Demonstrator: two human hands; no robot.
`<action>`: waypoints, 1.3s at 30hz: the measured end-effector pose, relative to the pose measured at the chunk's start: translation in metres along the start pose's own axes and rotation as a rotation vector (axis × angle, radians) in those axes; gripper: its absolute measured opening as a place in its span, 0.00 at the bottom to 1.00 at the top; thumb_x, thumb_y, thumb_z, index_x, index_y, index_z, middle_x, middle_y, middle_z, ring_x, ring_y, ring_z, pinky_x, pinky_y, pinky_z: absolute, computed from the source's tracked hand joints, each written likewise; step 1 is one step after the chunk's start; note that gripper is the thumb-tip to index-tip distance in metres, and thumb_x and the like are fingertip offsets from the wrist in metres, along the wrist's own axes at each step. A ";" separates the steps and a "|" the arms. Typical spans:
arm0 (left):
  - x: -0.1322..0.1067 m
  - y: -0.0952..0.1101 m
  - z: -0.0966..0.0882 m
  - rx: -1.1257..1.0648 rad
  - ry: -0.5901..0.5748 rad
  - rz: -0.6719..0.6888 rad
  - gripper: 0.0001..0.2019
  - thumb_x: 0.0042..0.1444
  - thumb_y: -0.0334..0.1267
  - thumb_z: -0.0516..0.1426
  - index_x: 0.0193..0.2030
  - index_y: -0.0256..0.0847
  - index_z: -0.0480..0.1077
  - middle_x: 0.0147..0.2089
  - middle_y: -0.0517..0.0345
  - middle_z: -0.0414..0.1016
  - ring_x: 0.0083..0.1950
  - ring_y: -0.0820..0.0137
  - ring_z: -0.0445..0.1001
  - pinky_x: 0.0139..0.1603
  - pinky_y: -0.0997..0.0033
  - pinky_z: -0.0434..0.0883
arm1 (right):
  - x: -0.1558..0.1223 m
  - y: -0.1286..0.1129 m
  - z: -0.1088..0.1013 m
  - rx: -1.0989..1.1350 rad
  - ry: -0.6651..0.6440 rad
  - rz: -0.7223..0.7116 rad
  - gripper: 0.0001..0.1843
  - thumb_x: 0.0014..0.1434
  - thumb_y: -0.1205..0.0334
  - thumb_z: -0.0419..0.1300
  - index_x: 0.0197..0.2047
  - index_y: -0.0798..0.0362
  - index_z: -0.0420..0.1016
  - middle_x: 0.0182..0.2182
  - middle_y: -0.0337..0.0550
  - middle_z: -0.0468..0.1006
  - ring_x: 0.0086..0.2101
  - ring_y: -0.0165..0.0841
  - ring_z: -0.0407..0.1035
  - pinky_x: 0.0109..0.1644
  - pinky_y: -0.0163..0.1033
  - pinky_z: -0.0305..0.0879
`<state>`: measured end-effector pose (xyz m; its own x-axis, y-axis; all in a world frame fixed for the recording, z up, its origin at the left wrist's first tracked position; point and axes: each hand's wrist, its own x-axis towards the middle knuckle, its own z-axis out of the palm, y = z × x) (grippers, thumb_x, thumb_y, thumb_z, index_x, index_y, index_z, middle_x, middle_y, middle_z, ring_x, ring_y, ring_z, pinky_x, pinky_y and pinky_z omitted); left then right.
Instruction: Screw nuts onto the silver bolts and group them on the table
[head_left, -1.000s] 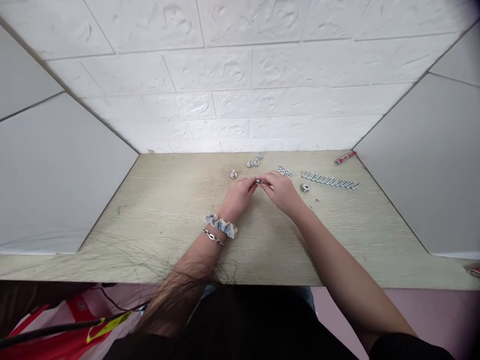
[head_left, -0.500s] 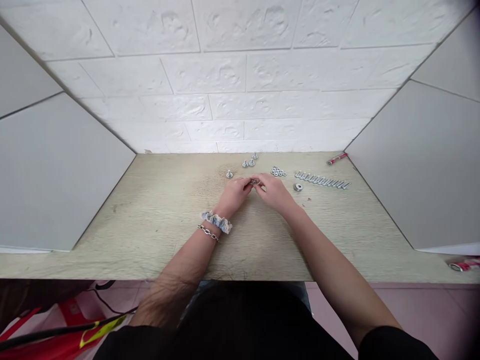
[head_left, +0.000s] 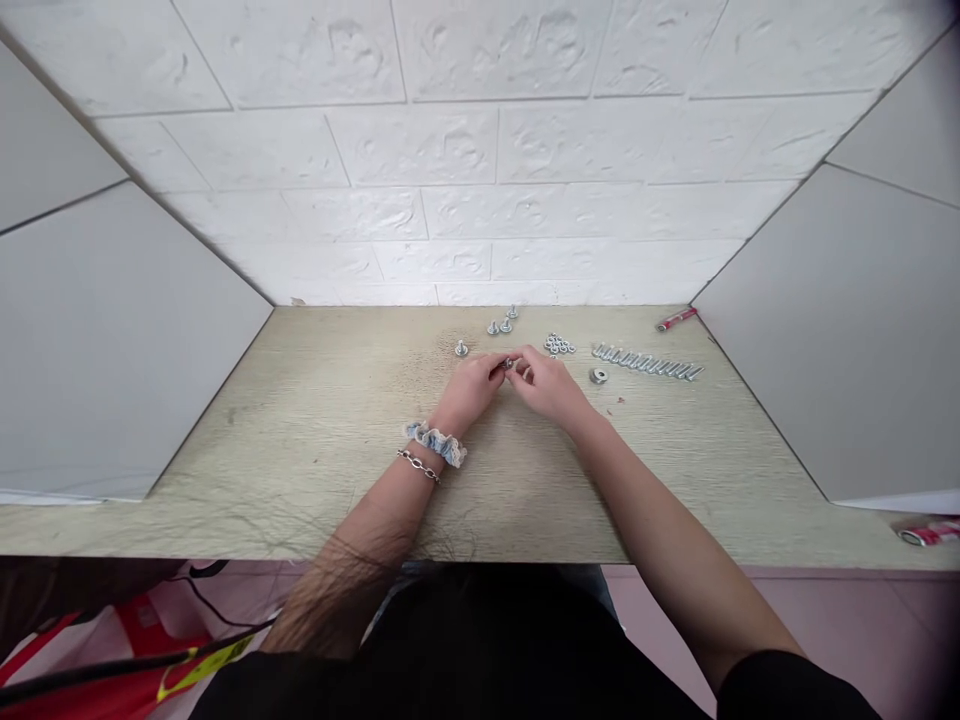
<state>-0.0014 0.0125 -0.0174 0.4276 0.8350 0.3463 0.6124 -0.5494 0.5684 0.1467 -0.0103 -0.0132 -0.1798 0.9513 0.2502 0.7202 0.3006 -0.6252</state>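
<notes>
Over the middle of the tabletop, my left hand [head_left: 474, 388] and my right hand [head_left: 551, 385] meet at the fingertips. Both are closed around a small silver bolt [head_left: 509, 364], mostly covered by the fingers, so I cannot make out what is fitted on it. Just beyond the left hand, a bolt with a washer [head_left: 461, 348] stands on its head. Several nuts [head_left: 559, 344] lie in a cluster past the right hand. To the right of that hand is a short stack of washers [head_left: 598, 376].
Further back stand three more bolts with washers [head_left: 493, 327]. A long row of loose bolts [head_left: 649, 362] lies at the right. One red tube [head_left: 676, 320] rests in the back right corner, another red tube [head_left: 928, 533] near the front right edge. White brick wall [head_left: 457, 215] and grey side panels enclose the tabletop.
The fingers of my right hand have shifted slightly around the bolt, with the index finger raised a little. Both hands stay in nearly the same place.
</notes>
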 end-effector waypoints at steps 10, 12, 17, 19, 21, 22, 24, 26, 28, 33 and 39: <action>0.000 0.003 0.000 -0.010 -0.005 -0.021 0.10 0.54 0.29 0.51 0.42 0.37 0.70 0.34 0.56 0.74 0.33 0.71 0.69 0.38 0.72 0.66 | 0.002 0.003 0.004 0.119 0.057 -0.093 0.11 0.54 0.67 0.52 0.41 0.53 0.68 0.34 0.42 0.75 0.34 0.32 0.69 0.40 0.37 0.63; 0.000 0.003 0.001 0.001 0.000 -0.015 0.09 0.54 0.30 0.51 0.41 0.37 0.70 0.33 0.56 0.74 0.33 0.72 0.69 0.38 0.72 0.66 | 0.001 0.002 0.001 0.090 0.039 -0.010 0.08 0.57 0.61 0.51 0.33 0.53 0.70 0.28 0.41 0.75 0.30 0.33 0.68 0.37 0.36 0.62; 0.001 0.003 0.002 0.016 -0.009 -0.001 0.08 0.55 0.31 0.51 0.39 0.38 0.71 0.32 0.57 0.73 0.32 0.72 0.68 0.38 0.73 0.66 | -0.001 0.000 -0.004 -0.023 0.047 0.225 0.29 0.61 0.47 0.40 0.14 0.53 0.59 0.14 0.41 0.65 0.20 0.31 0.62 0.28 0.36 0.56; 0.001 0.003 0.002 0.024 -0.008 -0.003 0.09 0.55 0.32 0.51 0.40 0.38 0.71 0.32 0.56 0.73 0.32 0.72 0.68 0.37 0.72 0.66 | 0.000 0.000 -0.003 0.004 0.104 0.183 0.22 0.59 0.49 0.46 0.19 0.53 0.63 0.17 0.40 0.67 0.21 0.31 0.62 0.27 0.35 0.55; 0.001 0.004 0.001 0.020 -0.004 -0.003 0.10 0.55 0.31 0.51 0.41 0.38 0.71 0.32 0.56 0.74 0.32 0.71 0.69 0.37 0.72 0.66 | 0.001 0.001 0.000 0.073 0.135 0.106 0.10 0.55 0.56 0.52 0.30 0.53 0.67 0.22 0.38 0.71 0.24 0.30 0.64 0.29 0.34 0.58; 0.001 0.004 0.000 0.012 -0.004 0.001 0.10 0.55 0.31 0.51 0.42 0.38 0.71 0.32 0.56 0.74 0.32 0.71 0.69 0.37 0.72 0.66 | 0.002 0.001 0.001 0.111 0.134 0.065 0.08 0.53 0.59 0.53 0.34 0.52 0.68 0.25 0.38 0.72 0.26 0.30 0.65 0.31 0.34 0.60; 0.000 0.004 0.000 -0.005 -0.001 0.006 0.11 0.55 0.30 0.51 0.43 0.38 0.71 0.31 0.57 0.74 0.32 0.71 0.69 0.38 0.73 0.66 | 0.003 0.002 0.004 0.170 0.115 -0.009 0.11 0.51 0.63 0.53 0.40 0.52 0.68 0.31 0.40 0.74 0.30 0.31 0.68 0.36 0.36 0.63; 0.000 0.004 -0.001 -0.009 0.005 0.011 0.11 0.55 0.30 0.51 0.44 0.38 0.71 0.32 0.57 0.74 0.33 0.71 0.70 0.39 0.73 0.66 | 0.003 0.003 0.005 0.189 0.104 -0.049 0.13 0.51 0.65 0.52 0.41 0.53 0.69 0.34 0.42 0.74 0.34 0.32 0.68 0.39 0.38 0.64; 0.000 0.003 0.000 0.003 0.011 0.014 0.11 0.55 0.30 0.51 0.44 0.39 0.71 0.32 0.57 0.74 0.33 0.72 0.69 0.39 0.73 0.66 | 0.003 0.003 0.004 0.157 0.086 -0.031 0.11 0.53 0.64 0.51 0.39 0.53 0.70 0.33 0.42 0.75 0.33 0.33 0.68 0.39 0.38 0.63; 0.001 0.000 0.003 0.043 -0.007 0.013 0.10 0.55 0.31 0.52 0.41 0.39 0.71 0.30 0.57 0.73 0.32 0.72 0.69 0.39 0.73 0.66 | 0.000 -0.002 -0.004 0.016 0.012 0.189 0.28 0.61 0.49 0.39 0.17 0.53 0.62 0.16 0.41 0.66 0.22 0.32 0.63 0.30 0.37 0.57; 0.001 0.000 0.003 0.056 0.014 0.003 0.11 0.55 0.33 0.52 0.44 0.39 0.71 0.32 0.57 0.74 0.33 0.71 0.69 0.39 0.72 0.66 | 0.000 -0.004 -0.003 0.155 0.130 0.102 0.08 0.55 0.56 0.52 0.34 0.52 0.65 0.24 0.36 0.70 0.25 0.30 0.64 0.30 0.34 0.59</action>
<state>0.0007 0.0136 -0.0191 0.4204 0.8335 0.3585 0.6477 -0.5524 0.5247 0.1459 -0.0117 -0.0082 -0.0160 0.9637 0.2665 0.6166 0.2193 -0.7561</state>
